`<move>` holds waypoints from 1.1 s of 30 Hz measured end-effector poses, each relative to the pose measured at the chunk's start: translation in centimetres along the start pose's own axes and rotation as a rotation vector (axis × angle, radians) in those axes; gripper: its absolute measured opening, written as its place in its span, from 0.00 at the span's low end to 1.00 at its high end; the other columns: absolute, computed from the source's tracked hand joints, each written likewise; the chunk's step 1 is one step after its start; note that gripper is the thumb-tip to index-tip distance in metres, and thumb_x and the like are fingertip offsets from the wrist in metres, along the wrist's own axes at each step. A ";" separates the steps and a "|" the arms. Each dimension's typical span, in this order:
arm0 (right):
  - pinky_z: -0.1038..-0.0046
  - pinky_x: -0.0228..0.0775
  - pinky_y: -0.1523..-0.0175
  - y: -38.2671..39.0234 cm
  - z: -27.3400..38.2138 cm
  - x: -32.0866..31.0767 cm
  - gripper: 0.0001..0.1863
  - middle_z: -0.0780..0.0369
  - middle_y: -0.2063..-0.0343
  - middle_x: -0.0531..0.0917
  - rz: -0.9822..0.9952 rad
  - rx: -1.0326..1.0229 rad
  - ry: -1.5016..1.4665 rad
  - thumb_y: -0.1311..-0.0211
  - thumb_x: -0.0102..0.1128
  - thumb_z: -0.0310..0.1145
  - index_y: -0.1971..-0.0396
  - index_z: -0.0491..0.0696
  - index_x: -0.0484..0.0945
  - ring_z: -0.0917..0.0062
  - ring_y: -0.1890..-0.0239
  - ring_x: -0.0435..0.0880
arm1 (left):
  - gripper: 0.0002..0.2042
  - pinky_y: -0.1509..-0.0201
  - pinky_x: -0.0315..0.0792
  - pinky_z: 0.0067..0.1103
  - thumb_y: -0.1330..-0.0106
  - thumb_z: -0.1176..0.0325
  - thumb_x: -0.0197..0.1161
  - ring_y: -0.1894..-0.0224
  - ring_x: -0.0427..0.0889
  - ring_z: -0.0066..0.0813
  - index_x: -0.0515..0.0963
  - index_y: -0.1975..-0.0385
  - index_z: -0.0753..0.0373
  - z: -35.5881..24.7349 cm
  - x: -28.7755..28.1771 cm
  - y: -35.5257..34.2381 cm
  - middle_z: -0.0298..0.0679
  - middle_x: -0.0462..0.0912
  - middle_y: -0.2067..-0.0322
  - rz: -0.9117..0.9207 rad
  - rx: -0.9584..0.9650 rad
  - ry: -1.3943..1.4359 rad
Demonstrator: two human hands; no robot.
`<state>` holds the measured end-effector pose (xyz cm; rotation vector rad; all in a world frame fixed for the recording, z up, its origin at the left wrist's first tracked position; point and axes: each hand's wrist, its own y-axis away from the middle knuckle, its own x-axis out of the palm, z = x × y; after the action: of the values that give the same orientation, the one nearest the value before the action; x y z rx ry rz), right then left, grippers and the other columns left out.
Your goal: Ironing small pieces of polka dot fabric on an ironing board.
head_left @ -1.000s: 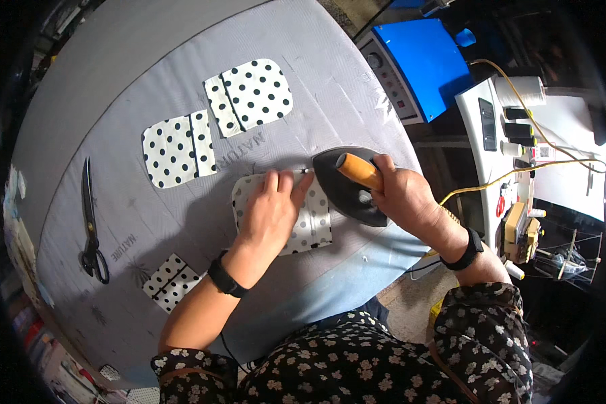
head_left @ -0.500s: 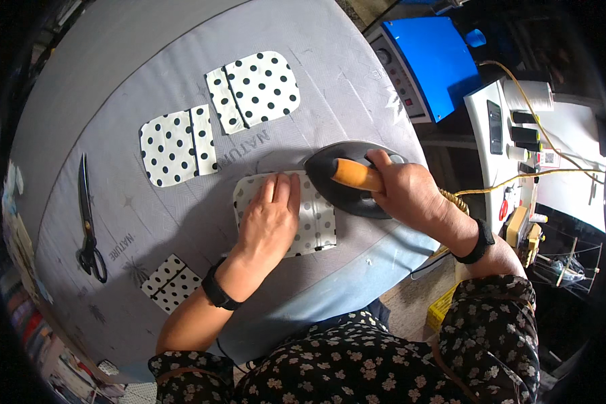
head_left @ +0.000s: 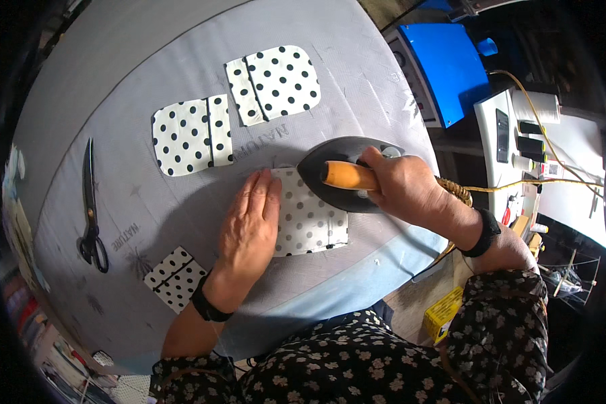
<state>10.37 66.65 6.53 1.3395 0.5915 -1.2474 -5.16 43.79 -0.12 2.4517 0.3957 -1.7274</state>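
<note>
Scissors (head_left: 91, 212) lie closed at the left of the grey table (head_left: 363, 81). Next is a small dotted patch (head_left: 174, 280), near the left wrist, and farther up a dotted piece (head_left: 191, 137) with a dark stripe. The left hand (head_left: 249, 225) lies palm down, fingers straight and together, over the left part of a pale cloth (head_left: 308, 225), clasping nothing. Farther up lies a similar striped piece (head_left: 276, 85). The iron (head_left: 348, 176) covers the cloth's upper right corner; the right hand (head_left: 405, 185) is wrapped around its orange handle. Rightward are a yellow box (head_left: 443, 314), a blue machine (head_left: 448, 71) and thread spools (head_left: 531, 145).
</note>
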 end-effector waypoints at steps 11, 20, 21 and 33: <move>0.64 0.72 0.76 -2.3 1.7 0.2 0.11 0.58 0.85 0.77 -0.018 -0.071 0.011 0.44 0.61 0.31 0.62 0.47 0.74 0.63 0.82 0.80 | 0.23 0.35 0.70 0.33 0.40 0.81 0.58 0.36 0.70 0.49 0.69 0.43 0.74 0.2 0.1 1.1 0.54 0.72 0.40 0.016 -0.033 0.043; 0.70 0.78 0.74 -3.9 3.3 -1.4 0.07 0.60 0.82 0.81 0.075 -0.076 0.064 0.38 0.58 0.33 0.70 0.46 0.79 0.69 0.80 0.84 | 0.27 0.31 0.64 0.38 0.41 0.85 0.54 0.32 0.64 0.51 0.65 0.38 0.70 -0.9 -0.5 3.2 0.54 0.66 0.37 -0.102 -0.109 0.193; 0.70 0.79 0.72 -4.0 3.3 -1.4 0.07 0.59 0.81 0.82 0.109 -0.044 0.049 0.37 0.58 0.33 0.71 0.46 0.79 0.69 0.78 0.84 | 0.27 0.31 0.64 0.38 0.41 0.85 0.54 0.32 0.63 0.51 0.65 0.38 0.70 -1.3 -0.9 3.5 0.54 0.66 0.37 -0.091 -0.143 0.189; 0.66 0.79 0.62 -4.0 3.6 -1.5 0.09 0.57 0.76 0.83 0.158 0.055 -0.005 0.43 0.59 0.29 0.62 0.46 0.81 0.65 0.73 0.85 | 0.18 0.33 0.67 0.38 0.32 0.79 0.50 0.36 0.69 0.54 0.69 0.42 0.72 -6.0 -0.7 11.7 0.55 0.71 0.40 -0.050 -0.197 0.205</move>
<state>5.21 64.63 7.11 1.4005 0.4411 -1.1451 3.33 33.95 1.92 2.4988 0.6210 -1.3823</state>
